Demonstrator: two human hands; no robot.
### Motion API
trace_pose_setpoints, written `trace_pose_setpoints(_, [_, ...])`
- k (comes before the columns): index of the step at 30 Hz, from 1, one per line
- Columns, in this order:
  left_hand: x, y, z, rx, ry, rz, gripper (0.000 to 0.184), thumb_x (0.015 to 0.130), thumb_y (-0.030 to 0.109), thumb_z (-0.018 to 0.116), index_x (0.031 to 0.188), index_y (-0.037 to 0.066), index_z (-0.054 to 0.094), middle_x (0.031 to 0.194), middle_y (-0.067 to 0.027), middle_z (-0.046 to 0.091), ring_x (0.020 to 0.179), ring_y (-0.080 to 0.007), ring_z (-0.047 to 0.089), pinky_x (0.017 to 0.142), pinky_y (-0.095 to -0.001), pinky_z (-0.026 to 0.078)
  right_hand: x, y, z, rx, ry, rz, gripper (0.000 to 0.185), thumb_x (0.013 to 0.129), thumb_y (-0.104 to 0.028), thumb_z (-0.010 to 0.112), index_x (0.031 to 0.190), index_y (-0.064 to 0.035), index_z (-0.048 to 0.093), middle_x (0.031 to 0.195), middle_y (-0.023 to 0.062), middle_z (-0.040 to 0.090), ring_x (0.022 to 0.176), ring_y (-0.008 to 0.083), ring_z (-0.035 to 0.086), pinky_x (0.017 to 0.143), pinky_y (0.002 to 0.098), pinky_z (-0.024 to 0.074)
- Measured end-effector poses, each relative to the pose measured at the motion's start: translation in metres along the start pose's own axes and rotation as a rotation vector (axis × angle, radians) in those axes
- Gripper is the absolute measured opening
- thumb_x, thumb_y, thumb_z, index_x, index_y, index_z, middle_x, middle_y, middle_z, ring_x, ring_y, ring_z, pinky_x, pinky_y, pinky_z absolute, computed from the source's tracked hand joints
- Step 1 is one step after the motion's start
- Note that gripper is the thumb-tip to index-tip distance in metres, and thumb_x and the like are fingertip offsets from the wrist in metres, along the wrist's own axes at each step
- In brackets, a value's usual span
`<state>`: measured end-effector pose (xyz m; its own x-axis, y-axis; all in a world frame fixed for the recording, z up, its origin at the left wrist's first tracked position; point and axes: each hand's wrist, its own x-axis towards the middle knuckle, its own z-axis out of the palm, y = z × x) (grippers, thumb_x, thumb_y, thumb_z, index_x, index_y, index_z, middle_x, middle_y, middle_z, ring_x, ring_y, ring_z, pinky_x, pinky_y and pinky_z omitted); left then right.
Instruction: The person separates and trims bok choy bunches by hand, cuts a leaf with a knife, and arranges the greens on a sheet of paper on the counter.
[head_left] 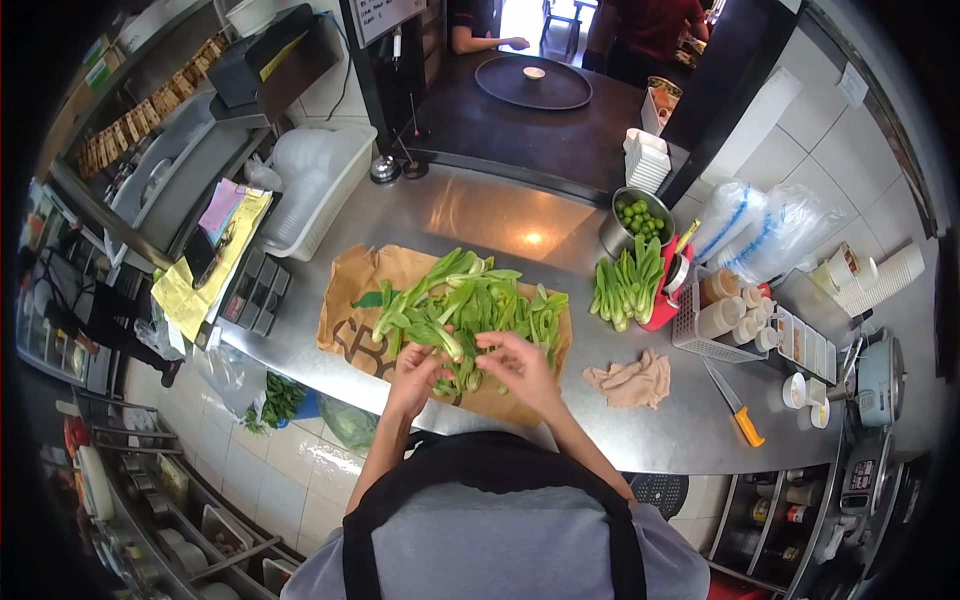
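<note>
Loose leafy greens (490, 300) lie heaped on a flattened brown paper bag (345, 290) on the steel counter. My left hand (420, 368) is at the near left side of the heap, its fingers closed on a pale green stalk (438, 338). Just to the right, my right hand (515, 362) is over the near edge of the heap with its fingers apart and nothing visible in them. A second bunch of greens (628, 285) rests on the counter to the right, beside a red object (662, 308).
Right of the paper are a crumpled cloth (630, 380), an orange-handled knife (735, 402) and a basket of bottles (720, 325). A pot of limes (640, 218) stands behind. At left are a white tub (320, 190) and papers (212, 270). Two people stand beyond the pass.
</note>
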<state>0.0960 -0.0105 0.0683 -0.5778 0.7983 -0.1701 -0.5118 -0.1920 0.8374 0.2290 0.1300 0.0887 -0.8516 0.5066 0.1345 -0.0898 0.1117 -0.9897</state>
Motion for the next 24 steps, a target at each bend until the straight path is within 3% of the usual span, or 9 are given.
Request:
trace_pose_setpoints(6, [0.007,-0.007,0.007,0.222,-0.018,0.051,0.028,0.084,0.003,0.058,0.112,0.001,0.057,0.106,-0.0057,0.063,0.085,-0.0141,0.062,0.066,-0.0257,0.052,0.001,0.002,0.014,-0.105,0.032,-0.103,0.027,0.08,-0.003,0.064,0.106,-0.0036,0.056,0.096,0.0052,0.062,0.079,0.0105,0.062,0.063,0.024,0.05])
trace_pose_setpoints(9, [0.007,-0.007,0.012,0.367,-0.018,-0.023,0.029,0.084,0.008,0.061,0.112,0.002,0.058,0.104,-0.0063,0.062,0.084,-0.0125,0.062,0.064,-0.0232,0.05,0.004,0.018,0.005,0.307,0.056,-0.036,0.025,0.082,-0.001,0.061,0.106,-0.0028,0.055,0.092,0.004,0.063,0.078,0.01,0.062,0.062,0.0223,0.0487])
trace_pose_setpoints(12, [0.004,-0.01,0.018,0.438,-0.014,0.015,0.029,0.082,0.006,0.063,0.11,0.001,0.059,0.104,-0.0054,0.057,0.083,-0.0122,0.061,0.061,-0.0214,0.049,0.01,0.026,-0.027,0.436,0.2,0.034,0.025,0.083,-0.001,0.06,0.107,-0.0018,0.054,0.092,0.0042,0.063,0.078,0.0097,0.061,0.061,0.0216,0.0475])
trace_pose_setpoints(15, [0.001,-0.013,0.001,0.451,-0.013,-0.011,0.028,0.082,0.007,0.062,0.11,0.002,0.059,0.108,-0.0049,0.055,0.081,-0.0101,0.059,0.06,-0.0208,0.048,0.022,0.03,-0.083,0.091,0.542,-0.234,0.022,0.081,-0.001,0.061,0.103,-0.0043,0.058,0.09,0.0024,0.063,0.076,0.0088,0.059,0.061,0.0227,0.0478])
trace_pose_setpoints(17, [0.001,-0.012,-0.012,0.48,0.007,0.031,0.028,0.083,0.007,0.062,0.11,0.002,0.059,0.108,-0.0047,0.056,0.079,-0.009,0.059,0.06,-0.0204,0.048,0.024,0.01,-0.12,-0.326,0.841,-0.17,0.022,0.078,-0.002,0.062,0.1,-0.0042,0.059,0.09,0.0045,0.062,0.078,0.0133,0.06,0.066,0.0274,0.0476])
trace_pose_setpoints(20, [0.002,-0.01,-0.036,0.512,0.054,0.037,0.028,0.083,0.007,0.062,0.11,0.002,0.059,0.107,-0.005,0.056,0.077,-0.0064,0.056,0.06,-0.0196,0.045,0.023,0.02,-0.176,-1.011,1.074,-0.256,0.024,0.074,-0.003,0.062,0.098,-0.0054,0.058,0.094,0.012,0.06,0.089,0.0284,0.056,0.076,0.0381,0.0433])
trace_pose_setpoints(22, [0.004,-0.007,-0.046,0.509,0.094,0.012,0.027,0.083,0.007,0.062,0.11,0.001,0.06,0.107,-0.0049,0.056,0.077,-0.0061,0.055,0.06,-0.0195,0.045,0.02,0.038,-0.202,-1.359,1.092,-0.028,0.028,0.073,-0.013,0.064,0.1,-0.0093,0.059,0.092,0.0086,0.057,0.09,0.0273,0.052,0.072,0.0416,0.0393])
trace_pose_setpoints(23, [0.004,-0.002,-0.044,0.616,0.117,0.08,0.027,0.083,0.007,0.062,0.109,0.0,0.059,0.101,-0.0031,0.056,0.077,-0.0061,0.054,0.061,-0.0195,0.044,0.018,0.052,-0.212,-1.471,1.039,0.111,0.03,0.072,-0.016,0.064,0.102,-0.0112,0.059,0.092,0.0077,0.057,0.091,0.027,0.05,0.072,0.0425,0.0391])
trace_pose_setpoints(24, [0.003,0.004,-0.037,0.672,0.132,0.178,0.027,0.081,0.007,0.064,0.107,0.001,0.061,0.091,-0.0029,0.056,0.075,-0.0083,0.056,0.062,-0.0205,0.045,0.016,0.066,-0.218,-1.525,1.028,0.115,0.026,0.072,-0.017,0.063,0.098,-0.0109,0.061,0.09,0.0067,0.056,0.091,0.0269,0.049,0.07,0.0431,0.0387])
